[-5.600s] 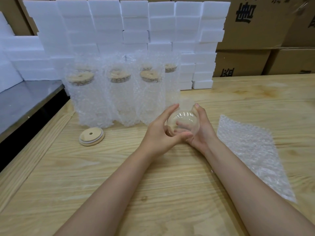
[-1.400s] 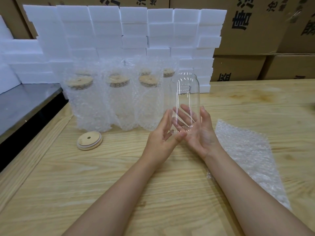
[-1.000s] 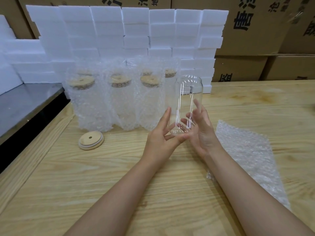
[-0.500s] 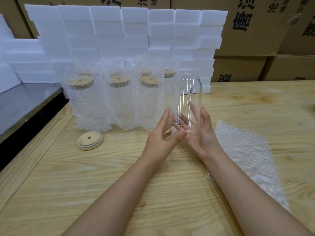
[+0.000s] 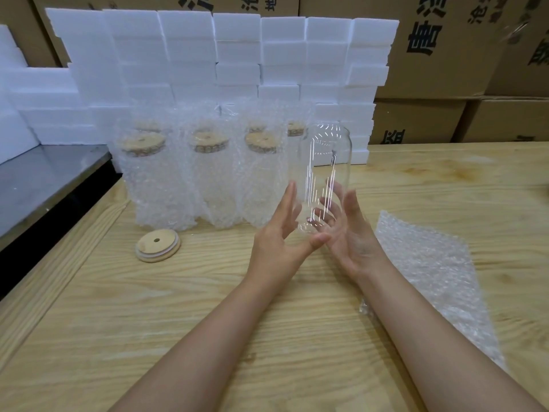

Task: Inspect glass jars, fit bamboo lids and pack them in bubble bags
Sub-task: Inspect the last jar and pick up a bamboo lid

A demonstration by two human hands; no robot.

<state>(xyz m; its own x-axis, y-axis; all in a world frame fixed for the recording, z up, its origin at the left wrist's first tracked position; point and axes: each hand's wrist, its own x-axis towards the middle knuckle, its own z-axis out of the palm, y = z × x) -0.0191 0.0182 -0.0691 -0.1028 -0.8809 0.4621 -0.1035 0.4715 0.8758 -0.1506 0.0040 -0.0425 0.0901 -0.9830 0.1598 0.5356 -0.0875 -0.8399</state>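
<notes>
**Presently: bare glass jar held up for checking; lid and bag not yet used**

Item under inspection: one clear glass jar, without lid or wrap, held upright above the tabletop at centre, just in front of the right end of the packed row.

Hold: the left hand and right hand face each other with the jar's lower part between them. The fingers of both hands are straight and spread, not wrapped around the glass, and the left thumb reaches under the lower end. In my judgement this light, open-palmed hold keeps most of the wall uncovered, so light passes through and flaws would show.

Condition: the glass is fully transparent, with bright vertical streaks of reflection down the wall and a rounded upper end. No crack or chip can be made out, though fine defects would be too small to see. Which end is the mouth cannot be told.

Staging: a loose bamboo lid with a centre hole lies flat to the near left. An empty bubble bag lies flat to the right. Both are within reach, evidently set out for the coming steps. Packed jars, lidded and bagged, stand in a row behind, in front of stacked foam blocks and cartons.

Stage: inspection.
</notes>
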